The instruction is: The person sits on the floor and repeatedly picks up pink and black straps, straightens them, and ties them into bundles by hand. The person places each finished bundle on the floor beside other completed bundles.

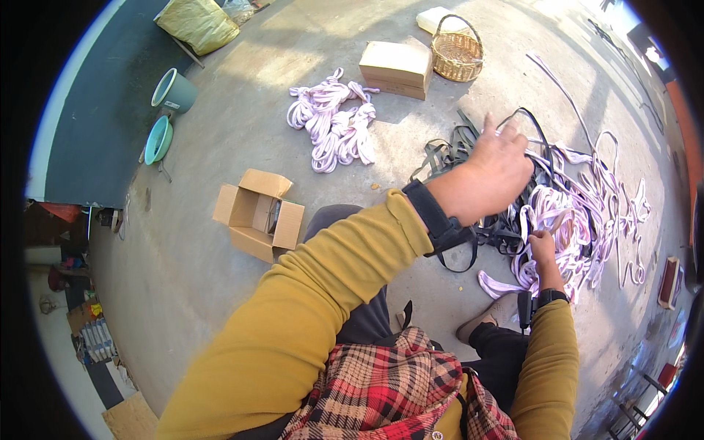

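My left hand [484, 165] reaches over the pile from the left, fingers spread, above dark green straps [448, 151] and a loop of black strap [536, 118]; whether a strap is caught in its fingers cannot be told. My right hand [543, 246] pinches a strand of the pink-and-white fabric strap [561, 212], which lies in a tangled heap on the concrete floor. Black straps [503, 225] are mixed in at the heap's left side. Loose pink strands trail off to the right of the heap.
Bundled pink straps [333, 121] lie beyond an open cardboard box [258, 214]. A closed cardboard box [396, 69] stands beside a wicker basket [457, 55] and a whitish container [440, 21]. Along the left wall are a bucket [176, 91], a turquoise basin [159, 140] and a yellowish sack [198, 25].
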`<state>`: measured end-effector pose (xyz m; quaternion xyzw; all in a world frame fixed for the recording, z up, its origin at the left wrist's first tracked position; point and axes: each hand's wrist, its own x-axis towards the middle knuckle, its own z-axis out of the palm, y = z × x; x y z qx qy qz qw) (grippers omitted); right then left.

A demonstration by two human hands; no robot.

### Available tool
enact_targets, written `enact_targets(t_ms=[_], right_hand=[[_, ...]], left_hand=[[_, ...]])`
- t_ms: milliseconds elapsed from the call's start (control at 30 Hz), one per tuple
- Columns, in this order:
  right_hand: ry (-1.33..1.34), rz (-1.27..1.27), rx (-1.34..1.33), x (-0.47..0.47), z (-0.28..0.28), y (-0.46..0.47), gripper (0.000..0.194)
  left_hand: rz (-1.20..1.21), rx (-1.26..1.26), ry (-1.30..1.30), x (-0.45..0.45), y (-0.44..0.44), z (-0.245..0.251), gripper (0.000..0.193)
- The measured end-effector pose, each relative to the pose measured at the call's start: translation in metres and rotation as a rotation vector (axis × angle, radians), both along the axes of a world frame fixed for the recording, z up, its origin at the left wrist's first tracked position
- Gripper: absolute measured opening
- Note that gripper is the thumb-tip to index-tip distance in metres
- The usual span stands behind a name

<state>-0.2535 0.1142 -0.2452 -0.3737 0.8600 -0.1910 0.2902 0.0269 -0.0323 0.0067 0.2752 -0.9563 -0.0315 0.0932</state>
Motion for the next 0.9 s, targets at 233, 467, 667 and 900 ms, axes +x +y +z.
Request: enact_targets(t_ms=[233,467,667,900], right_hand=[[0.071,-0.185,0.025,0.022,-0.07,-0.022,0.031],[0.019,-0.492,0.002,0.041,-0.033,-0.019,0.03],[0.155,-0.52,-0.446,0.013,-0.014,-0.031,0.027],[-0.496,0.031,-0.792,0.023,0.216,-0.029,0.018]], left_hand=[[-0.081,0.349,-0.352,-0.033,0.007,0.0,0.038],[-0.091,0.488,-0.407,-0.039,0.002,0.002,0.041],[-0.131,0.322,-0.22,-0.02,-0.003,0.013,0.025],[-0.077,0.287,0.062,-0.024,-0.01,0.018,0.029]])
